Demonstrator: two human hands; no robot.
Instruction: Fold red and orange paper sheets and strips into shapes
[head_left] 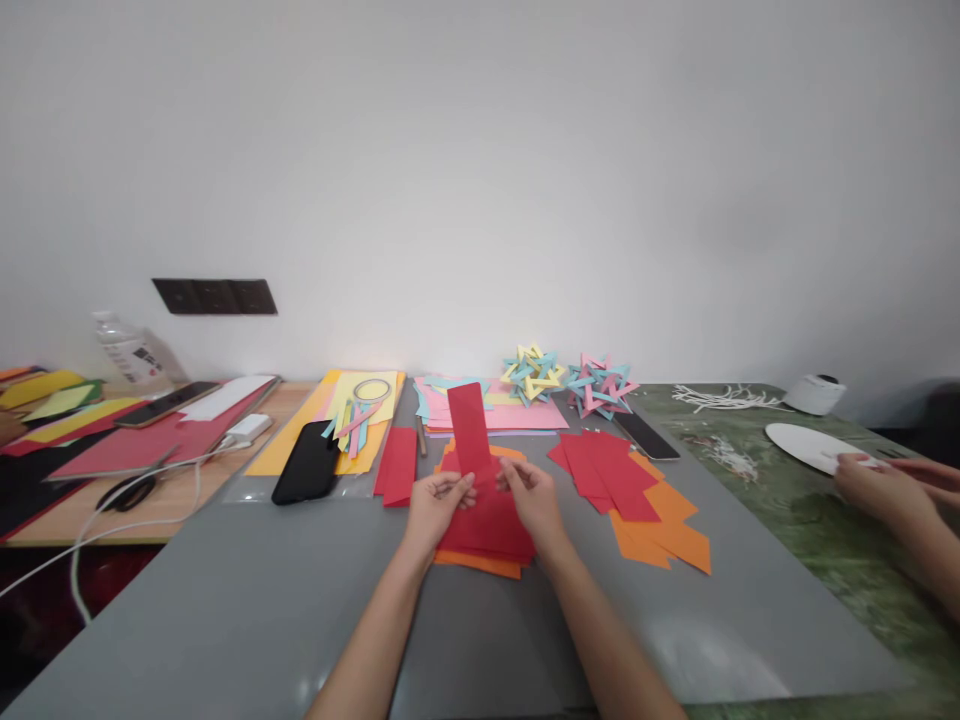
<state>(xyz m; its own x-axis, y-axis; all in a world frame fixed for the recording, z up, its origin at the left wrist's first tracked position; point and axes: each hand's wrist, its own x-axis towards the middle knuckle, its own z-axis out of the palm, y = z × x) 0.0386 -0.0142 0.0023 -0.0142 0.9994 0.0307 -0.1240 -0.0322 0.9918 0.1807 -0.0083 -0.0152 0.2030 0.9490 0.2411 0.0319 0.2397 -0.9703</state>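
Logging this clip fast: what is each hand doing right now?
Left hand: closed, pinching the red paper strip at its lower left.
Right hand: closed, pinching the same strip at its lower right.

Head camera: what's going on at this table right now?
A person holds a red paper strip upright with both hands, left hand and right hand pinching its lower end above a stack of red and orange sheets on the grey table. More red and orange pieces lie to the right, a black phone to the left. Another person's hands are at a white plate.
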